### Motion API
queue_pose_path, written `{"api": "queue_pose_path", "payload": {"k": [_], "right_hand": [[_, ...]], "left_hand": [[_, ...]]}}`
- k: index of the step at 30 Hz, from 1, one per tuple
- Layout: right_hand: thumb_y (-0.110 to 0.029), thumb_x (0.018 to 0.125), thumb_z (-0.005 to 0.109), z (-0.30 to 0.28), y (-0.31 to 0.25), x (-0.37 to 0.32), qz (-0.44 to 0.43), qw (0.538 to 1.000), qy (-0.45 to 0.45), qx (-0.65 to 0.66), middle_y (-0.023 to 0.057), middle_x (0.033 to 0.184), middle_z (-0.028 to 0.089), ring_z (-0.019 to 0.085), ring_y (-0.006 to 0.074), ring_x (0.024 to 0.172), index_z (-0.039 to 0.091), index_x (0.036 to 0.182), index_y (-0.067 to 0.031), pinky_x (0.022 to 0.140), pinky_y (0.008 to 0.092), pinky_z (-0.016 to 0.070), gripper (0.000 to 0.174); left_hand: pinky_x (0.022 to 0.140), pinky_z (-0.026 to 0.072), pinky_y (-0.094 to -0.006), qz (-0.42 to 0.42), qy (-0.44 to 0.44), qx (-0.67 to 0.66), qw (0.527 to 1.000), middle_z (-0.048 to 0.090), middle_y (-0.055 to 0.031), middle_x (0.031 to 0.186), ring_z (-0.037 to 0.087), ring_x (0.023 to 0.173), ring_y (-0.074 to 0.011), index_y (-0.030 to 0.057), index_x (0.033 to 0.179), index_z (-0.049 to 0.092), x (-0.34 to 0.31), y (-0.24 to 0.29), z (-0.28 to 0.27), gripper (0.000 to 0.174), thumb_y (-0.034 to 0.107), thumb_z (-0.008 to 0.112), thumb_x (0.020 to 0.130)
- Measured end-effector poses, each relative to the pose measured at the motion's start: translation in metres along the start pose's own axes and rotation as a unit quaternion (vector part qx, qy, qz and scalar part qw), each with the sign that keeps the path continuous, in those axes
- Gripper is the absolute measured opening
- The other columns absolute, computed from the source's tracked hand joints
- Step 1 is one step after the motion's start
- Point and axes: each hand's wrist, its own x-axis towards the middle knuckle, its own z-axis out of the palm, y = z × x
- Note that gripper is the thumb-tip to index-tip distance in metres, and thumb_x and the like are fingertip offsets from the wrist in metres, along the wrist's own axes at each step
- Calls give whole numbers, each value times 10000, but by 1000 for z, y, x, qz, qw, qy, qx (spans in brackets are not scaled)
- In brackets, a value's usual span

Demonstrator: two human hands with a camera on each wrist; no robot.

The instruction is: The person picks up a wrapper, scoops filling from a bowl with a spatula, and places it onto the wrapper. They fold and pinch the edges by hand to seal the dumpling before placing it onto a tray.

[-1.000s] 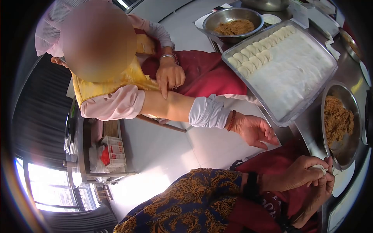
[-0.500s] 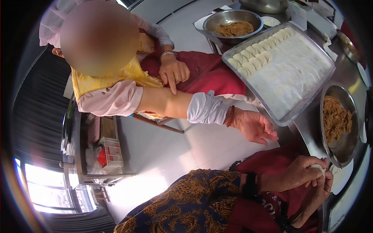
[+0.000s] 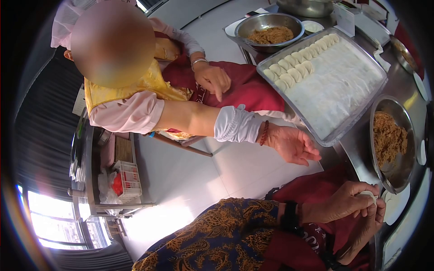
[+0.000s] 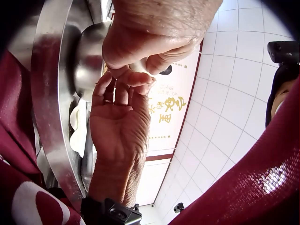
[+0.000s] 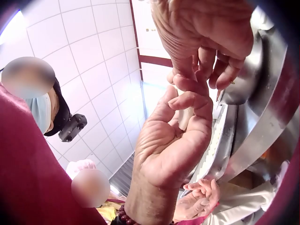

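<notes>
My left hand [image 3: 341, 202] grips a folded white dumpling [image 3: 370, 195] between curled fingers and thumb. Fingertips of my right hand [image 3: 368, 228] pinch the same dumpling from the far side, so the hands meet around it above the apron. In the right wrist view the dough [image 5: 185, 117] shows as a pale strip in the left palm, largely hidden by fingers. The left wrist view has the right hand [image 4: 119, 126] palm toward the camera, fingertips at the dough. Close by lie flat round wrappers [image 3: 398, 205] and a steel bowl of brown filling [image 3: 389, 135].
A metal tray [image 3: 343, 106] holds rows of finished dumplings [image 3: 294, 63]. Another filling bowl [image 3: 270, 31] stands beyond it. On my left sits a person in a yellow and pink top, an arm [image 3: 190, 118] stretched toward me, their open hand [image 3: 291, 143] near the tray corner.
The other person's pointing hand has lifted off their forearm and moved right, toward the apron. My hands stay together on the dumpling, with only slight finger movement.
</notes>
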Motion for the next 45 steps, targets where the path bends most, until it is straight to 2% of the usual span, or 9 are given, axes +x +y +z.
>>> {"api": "queue_pose_path", "payload": {"k": [6, 15, 18, 20, 23, 26, 32, 40, 45], "right_hand": [[-177, 944, 659, -12, 10, 2, 14, 1000, 5, 5, 160, 1218, 623, 593, 132, 896, 601, 1012, -48, 804, 248, 455, 157], [-138, 939, 660, -21, 14, 8, 21, 999, 5, 31, 192, 1310, 579, 604, 171, 1020, 594, 1006, -45, 842, 267, 478, 132], [-55, 886, 656, -18, 13, 4, 38, 997, 18, 64, 260, 1326, 551, 566, 297, 1191, 581, 936, -29, 1054, 383, 409, 94], [27, 821, 635, 10, -10, -3, 48, 995, 71, 58, 257, 1268, 595, 594, 273, 1139, 579, 909, -27, 981, 356, 464, 118], [94, 812, 609, 19, -24, -5, 42, 997, 39, 52, 257, 1182, 631, 616, 139, 668, 590, 923, 21, 617, 248, 520, 135], [141, 839, 595, 17, -38, -8, 64, 992, 27, 109, 270, 1268, 571, 652, 215, 700, 582, 913, 61, 623, 347, 595, 110], [102, 867, 610, 21, -53, -16, 45, 991, 0, 127, 241, 1246, 581, 653, 207, 719, 605, 978, 60, 648, 344, 597, 118], [68, 876, 632, 4, -55, -15, 147, 977, -35, 153, 222, 1218, 600, 629, 177, 693, 632, 1063, 55, 640, 335, 589, 188], [57, 879, 639, 6, -43, -19, 62, 981, -5, 186, 234, 1261, 587, 632, 172, 730, 638, 1009, 43, 662, 319, 582, 130]], "left_hand": [[558, 478, -211, -4, -5, 23, 1000, 639, -59, 819, 608, 688, -73, -64, 1253, 549, 5, -11, -3, 352, 150, 564, 974], [575, 473, -210, -6, -13, 32, 999, 646, -66, 861, 601, 694, -73, -54, 1269, 543, 10, -15, -1, 362, 159, 565, 977], [596, 471, -207, -29, 3, 49, 998, 648, -58, 880, 599, 714, -71, -34, 1283, 545, 6, -10, -1, 362, 168, 563, 982], [653, 468, -201, -91, 15, 39, 995, 649, -57, 905, 593, 775, -67, -4, 1307, 544, 0, 12, 9, 367, 177, 565, 989], [669, 459, -208, -110, 0, 26, 994, 649, -97, 956, 574, 776, -91, -21, 1298, 544, -1, 11, 4, 323, 114, 528, 1005], [651, 459, -239, -100, -9, 62, 993, 644, -136, 956, 582, 776, -126, -61, 1269, 547, 3, 12, 11, 300, 47, 516, 992], [661, 468, -250, -151, -72, 109, 980, 637, -144, 1029, 599, 827, -139, -66, 1308, 518, -2, 21, 8, 338, 53, 521, 992], [667, 488, -219, -127, -106, 149, 975, 615, -93, 1062, 603, 830, -98, -17, 1468, 360, 5, 21, 15, 502, 52, 509, 994], [671, 486, -217, -141, -107, 116, 977, 601, -98, 1123, 600, 844, -105, -16, 1462, 373, 5, 20, 21, 480, 64, 492, 1004]]}}
